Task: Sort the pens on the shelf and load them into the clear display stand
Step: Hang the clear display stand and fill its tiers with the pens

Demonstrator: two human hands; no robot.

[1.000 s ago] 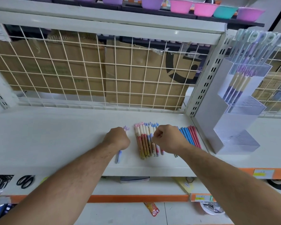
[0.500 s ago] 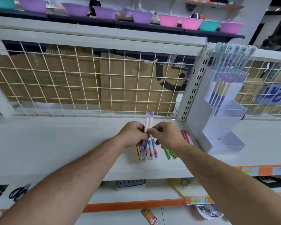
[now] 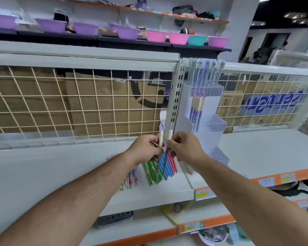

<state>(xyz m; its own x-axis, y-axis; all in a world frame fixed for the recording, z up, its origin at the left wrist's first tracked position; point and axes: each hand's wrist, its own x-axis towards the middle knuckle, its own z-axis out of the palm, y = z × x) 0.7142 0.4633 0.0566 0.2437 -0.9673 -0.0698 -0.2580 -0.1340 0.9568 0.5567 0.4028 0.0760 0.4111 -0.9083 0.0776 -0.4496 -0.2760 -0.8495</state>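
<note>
Left hand (image 3: 146, 148) pinching one upright purple-tipped pen (image 3: 160, 137), right hand (image 3: 183, 146) pinching another (image 3: 169, 135), frame centre, clear display stand (image 3: 208, 121) right of centre.

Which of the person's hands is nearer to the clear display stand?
Right. The right hand sits just left of the clear display stand, by its lower tiers; the left hand is farther left, beyond the two held pens.

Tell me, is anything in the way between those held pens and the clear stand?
Nothing I can see. The left hand and right hand hold the two pens above the shelf, with only open air between them and the clear stand on the right. Its top pocket already holds other pens.
</note>
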